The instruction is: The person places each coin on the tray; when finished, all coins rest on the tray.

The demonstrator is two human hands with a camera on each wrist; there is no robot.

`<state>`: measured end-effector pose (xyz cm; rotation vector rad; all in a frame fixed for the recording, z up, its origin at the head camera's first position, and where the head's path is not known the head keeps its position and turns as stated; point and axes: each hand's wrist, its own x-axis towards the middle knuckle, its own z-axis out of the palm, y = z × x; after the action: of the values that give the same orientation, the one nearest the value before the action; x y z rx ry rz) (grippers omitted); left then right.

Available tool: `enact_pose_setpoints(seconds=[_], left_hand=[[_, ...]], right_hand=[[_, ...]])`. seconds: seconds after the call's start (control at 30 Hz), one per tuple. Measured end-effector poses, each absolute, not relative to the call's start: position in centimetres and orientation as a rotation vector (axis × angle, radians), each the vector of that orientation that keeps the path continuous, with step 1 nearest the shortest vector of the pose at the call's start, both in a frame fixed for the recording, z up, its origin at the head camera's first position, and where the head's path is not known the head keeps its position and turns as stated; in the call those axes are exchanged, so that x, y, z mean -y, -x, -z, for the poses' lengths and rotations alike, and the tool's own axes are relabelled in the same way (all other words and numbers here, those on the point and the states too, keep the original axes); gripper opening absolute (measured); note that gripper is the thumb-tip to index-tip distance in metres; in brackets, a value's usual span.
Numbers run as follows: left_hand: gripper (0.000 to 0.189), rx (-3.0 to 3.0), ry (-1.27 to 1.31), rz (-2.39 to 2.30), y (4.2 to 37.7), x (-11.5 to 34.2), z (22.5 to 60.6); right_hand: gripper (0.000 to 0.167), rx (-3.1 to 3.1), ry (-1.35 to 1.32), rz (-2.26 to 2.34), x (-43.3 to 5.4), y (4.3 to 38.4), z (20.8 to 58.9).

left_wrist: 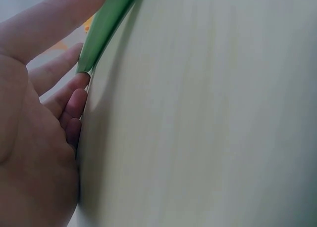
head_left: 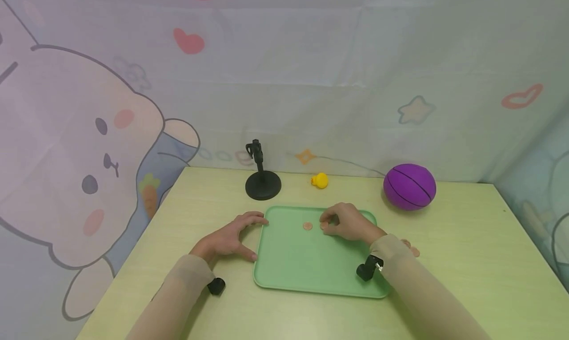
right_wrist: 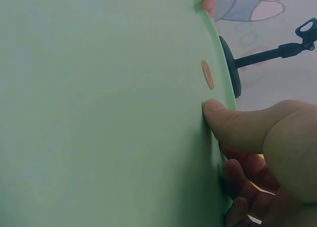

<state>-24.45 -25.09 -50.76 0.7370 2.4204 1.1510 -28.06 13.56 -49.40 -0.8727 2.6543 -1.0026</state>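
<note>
A light green tray [head_left: 302, 266] lies on the table, and one copper coin [head_left: 307, 226] is flat near its far side. To the right of that coin, my right hand [head_left: 348, 222] pinches another copper coin [head_left: 324, 226] between thumb and fingers, low over the tray. In the right wrist view, the thumb [right_wrist: 233, 120] hides the pinched coin, while the flat coin [right_wrist: 207, 74] shows just beyond. My left hand [head_left: 228, 236] is at the tray's left rim, fingers spread and fairly straight, thumb near the edge. In the left wrist view, fingertips touch the tray's side [left_wrist: 101, 36].
More copper coins [head_left: 415, 251] lie right of the tray, partly behind my right forearm. A black stand [head_left: 263, 185] and a yellow rubber duck [head_left: 321, 180] stand behind the tray. At the back right is a purple ball [head_left: 409, 187]. A printed cloth hangs behind the table.
</note>
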Motion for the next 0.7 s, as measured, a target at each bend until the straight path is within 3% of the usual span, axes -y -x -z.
enact_pose_setpoints(seconds=[0.7], left_hand=[[0.087,-2.418,-0.722,-1.161,24.73,25.12,51.08]], right_hand=[[0.011,-2.69,0.878,0.969,-13.26,27.91,49.08]])
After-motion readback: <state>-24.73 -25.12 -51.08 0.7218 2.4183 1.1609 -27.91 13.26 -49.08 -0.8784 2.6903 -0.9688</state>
